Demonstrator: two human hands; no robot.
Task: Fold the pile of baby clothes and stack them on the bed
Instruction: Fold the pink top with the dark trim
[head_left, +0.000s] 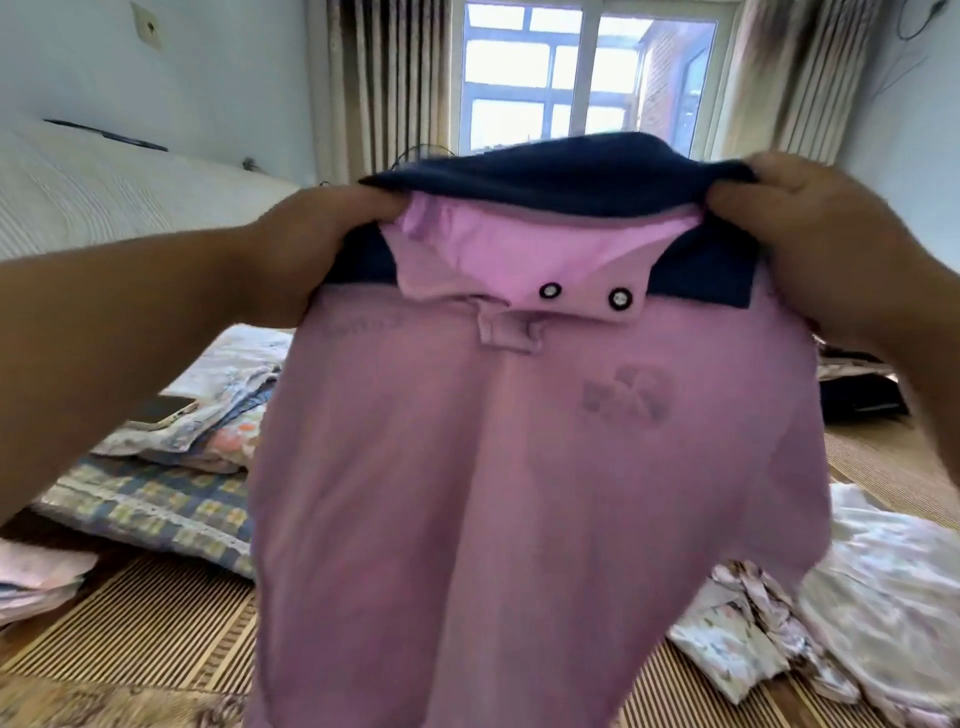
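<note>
Hanging from pinching fingers of left hand (317, 249) and right hand (800, 228), the pink shirt (519, 493) partly hides a folded stack (208, 431).

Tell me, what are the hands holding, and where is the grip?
A pink shirt, held up. The left hand and right hand each pinch one end of its navy collar, at the shoulders.

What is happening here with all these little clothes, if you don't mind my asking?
A person is holding up a pink shirt with a navy collar. The left hand and right hand each grip a shoulder, so it hangs open in the air, not yet folded. To the left, folded clothes sit stacked on a checked cushion. Unfolded floral pieces lie at the lower right.
</note>
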